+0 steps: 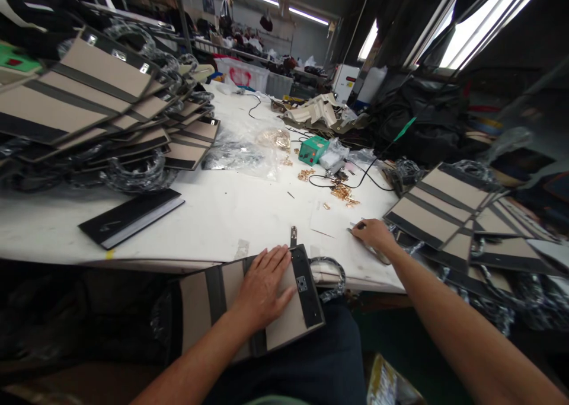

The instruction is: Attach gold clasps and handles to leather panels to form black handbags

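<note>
White worktable (249, 206), broad, bearing stock at both ends. Left stack (95, 96): numerous beige panels with dark bands, interleaved with plastic-wrapped loops. Right stack (438, 200): the same pattern, smaller, spread beyond the right forearm. Single banded panel (288, 327), beige and dark: slanted across the near table edge and over the person's lap, directly under the left hand (264, 286), which lies palm down with its fingers extended and side by side, pressed flat rather than closed around anything; the fingertips reach towards the far edge, just beside the dark end band, and part of the panel projects on either side of the hand. Right hand (372, 234): on the table, well apart from the panel, fingers curled together about a slender item with dark tips (350, 229) (too small to name; whether it is firmly clamped cannot be told). Black book (128, 220), closed, at the left near edge. Green box (313, 150) with controls, towards the rear. Wrapped loop handle (341, 277), at the panel's right end. Gold-coloured fittings (342, 193), loose heap, beyond the right hand. Tab (293, 236) with metal piece, protruding past the panel's far edge. Square metal plate (302, 283), set on the dark end band.
</note>
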The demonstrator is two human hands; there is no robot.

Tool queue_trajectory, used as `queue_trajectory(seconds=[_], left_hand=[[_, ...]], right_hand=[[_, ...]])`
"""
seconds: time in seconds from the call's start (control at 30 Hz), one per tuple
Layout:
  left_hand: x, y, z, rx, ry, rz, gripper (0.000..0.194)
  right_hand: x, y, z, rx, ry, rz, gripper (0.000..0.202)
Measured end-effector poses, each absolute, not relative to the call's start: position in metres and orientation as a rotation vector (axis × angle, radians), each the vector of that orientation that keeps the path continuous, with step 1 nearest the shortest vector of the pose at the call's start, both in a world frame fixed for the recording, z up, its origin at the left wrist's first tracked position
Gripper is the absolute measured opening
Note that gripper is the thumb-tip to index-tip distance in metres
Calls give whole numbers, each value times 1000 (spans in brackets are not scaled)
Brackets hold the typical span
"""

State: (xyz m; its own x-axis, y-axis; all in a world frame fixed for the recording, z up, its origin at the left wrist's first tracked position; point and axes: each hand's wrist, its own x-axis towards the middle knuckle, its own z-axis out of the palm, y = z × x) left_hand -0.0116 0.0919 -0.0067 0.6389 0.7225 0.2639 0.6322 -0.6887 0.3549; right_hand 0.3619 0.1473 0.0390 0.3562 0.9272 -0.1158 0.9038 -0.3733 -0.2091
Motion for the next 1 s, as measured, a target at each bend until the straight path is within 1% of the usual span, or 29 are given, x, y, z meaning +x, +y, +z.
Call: queue_trajectory(seconds=[0.13,0.2,0.37,0.43,0.5,0.63,1.0], left_hand=[[-12,90,-3,2598,1125,517,67],[-12,89,-3,2577,1131,511,68],[-12,87,-4,2546,1127,562,68],[-12,87,-4,2541,1135,573,69],[-12,87,-4,2535,1137,576,71],[-12,87,-3,2512,1127,601,73],[-11,87,-4,2461,1132,616,71]], right_hand=[[354,141,50,-2434,-1665,287,19],[339,133,61,-2330,-1678,356,20],[264,116,91,-1865,-1807,991,21],[234,116,93,-1744,-1864,1143,19],[212,120,88,-1696,-1907,1206,15],[196,128,75,-1790,-2016,1109,11],[186,127,69,-1935,-2168,798,13]])
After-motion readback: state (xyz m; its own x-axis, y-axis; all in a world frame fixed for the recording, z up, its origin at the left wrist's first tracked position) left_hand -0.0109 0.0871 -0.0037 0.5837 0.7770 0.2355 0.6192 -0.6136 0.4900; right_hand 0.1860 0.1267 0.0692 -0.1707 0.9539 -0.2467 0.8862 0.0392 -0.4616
